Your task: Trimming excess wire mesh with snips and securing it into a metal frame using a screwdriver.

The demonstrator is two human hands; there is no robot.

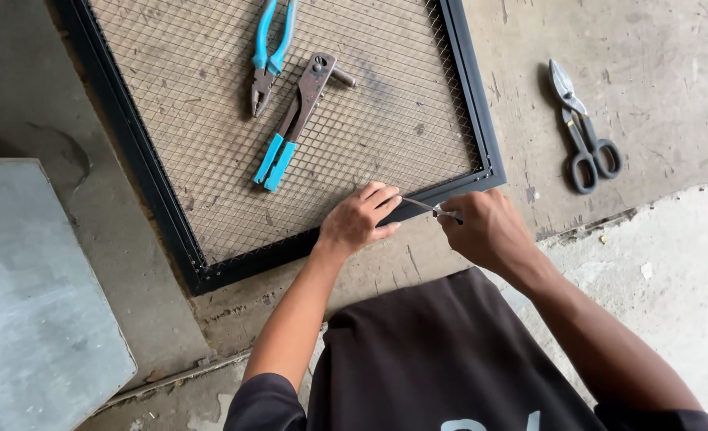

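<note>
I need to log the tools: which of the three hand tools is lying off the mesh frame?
The grey snips, on the bare floor right of the frame. The pliers and the riveter, both blue-handled, lie on the mesh.

Soft, even daylight; sharp focus, faint shadows.

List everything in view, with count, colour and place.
mesh frame: 1, black rim with grey wire mesh, flat on the floor, centre
pliers: 1, blue handles, on the mesh, top
rivet tool: 1, brown with blue handles, on the mesh beside the pliers
snips: 1, dark grey, on the floor, right
slab: 1, pale grey, lower left
thin metal piece: 1, silvery, between both hands
left hand: 1, on the frame's near rim
right hand: 1, grip on the thin metal piece
</note>
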